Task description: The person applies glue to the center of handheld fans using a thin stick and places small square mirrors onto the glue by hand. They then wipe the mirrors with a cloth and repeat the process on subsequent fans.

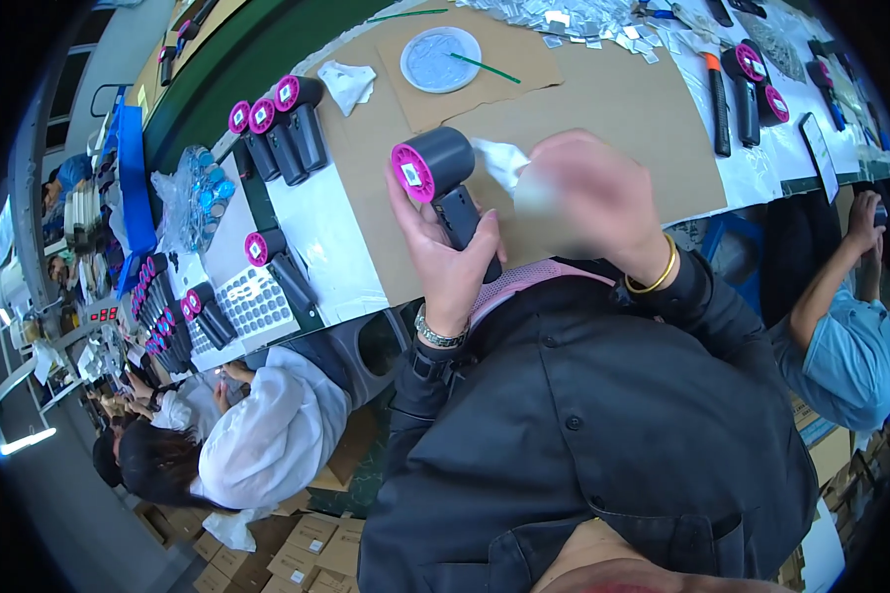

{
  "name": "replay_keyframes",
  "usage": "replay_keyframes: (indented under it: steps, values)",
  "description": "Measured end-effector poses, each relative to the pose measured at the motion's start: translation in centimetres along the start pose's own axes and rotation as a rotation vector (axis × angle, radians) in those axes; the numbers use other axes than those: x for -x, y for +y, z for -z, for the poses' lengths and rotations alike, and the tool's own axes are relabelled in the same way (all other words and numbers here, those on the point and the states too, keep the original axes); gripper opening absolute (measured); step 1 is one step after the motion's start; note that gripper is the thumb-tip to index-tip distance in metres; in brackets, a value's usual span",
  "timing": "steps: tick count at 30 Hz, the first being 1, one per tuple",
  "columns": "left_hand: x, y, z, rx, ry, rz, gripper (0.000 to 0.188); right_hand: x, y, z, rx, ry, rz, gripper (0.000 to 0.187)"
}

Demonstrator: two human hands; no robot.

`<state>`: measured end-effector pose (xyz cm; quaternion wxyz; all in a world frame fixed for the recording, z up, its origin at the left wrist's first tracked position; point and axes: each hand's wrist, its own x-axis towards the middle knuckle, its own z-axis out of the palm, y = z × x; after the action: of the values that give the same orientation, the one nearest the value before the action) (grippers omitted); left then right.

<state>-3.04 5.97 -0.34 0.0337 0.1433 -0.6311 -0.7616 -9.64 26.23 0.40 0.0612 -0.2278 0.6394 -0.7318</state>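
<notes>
My left hand is wrapped around the handle of a dark grey hair dryer. Its round pink end, with a white label, faces left. Just to the right, my right hand is blurred by motion and pinches a white wiping cloth. The cloth's loose end hangs close to the dryer head; I cannot tell if they touch. Both hands are above the brown cardboard on the table.
A white tub with a green stick lies beyond my hands, near a crumpled white cloth. Several hair dryers stand at left, others at right beside an orange-tipped black tool. Co-workers sit at left and right.
</notes>
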Motion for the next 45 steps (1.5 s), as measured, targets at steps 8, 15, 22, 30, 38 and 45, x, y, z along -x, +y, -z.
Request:
replay_keyframes:
  steps: [8, 15, 22, 30, 38, 45]
  values:
    - [-1.2, -2.0, -0.2, -0.400, -0.072, -0.374, 0.121, -0.5, 0.9, -3.7, 0.013, 0.003, 0.075, 0.015]
    - [0.0, -2.2, 0.6, -0.334, -0.096, -0.310, 0.123, -0.4, 2.9, -3.8, 0.277, -0.039, 0.121, 0.012]
    - [-0.1, 1.2, 6.6, -0.150, 0.311, -0.107, 0.124, 0.9, 3.1, -0.5, 0.040, 0.126, -0.253, 0.012]
    - [-1.3, -2.4, 18.3, -0.880, 0.617, -0.275, 0.117, 0.9, 2.8, 3.2, 0.266, 0.075, -0.069, 0.016]
    - [0.0, -0.7, 14.2, -1.446, 0.585, -0.649, 0.059, 0.3, 1.8, 2.3, -0.092, 0.204, -0.217, 0.017]
    - [-1.7, 1.2, -2.1, -0.534, -0.269, -0.630, 0.030, -0.8, -1.2, -1.2, -0.490, 0.055, -0.417, 0.019]
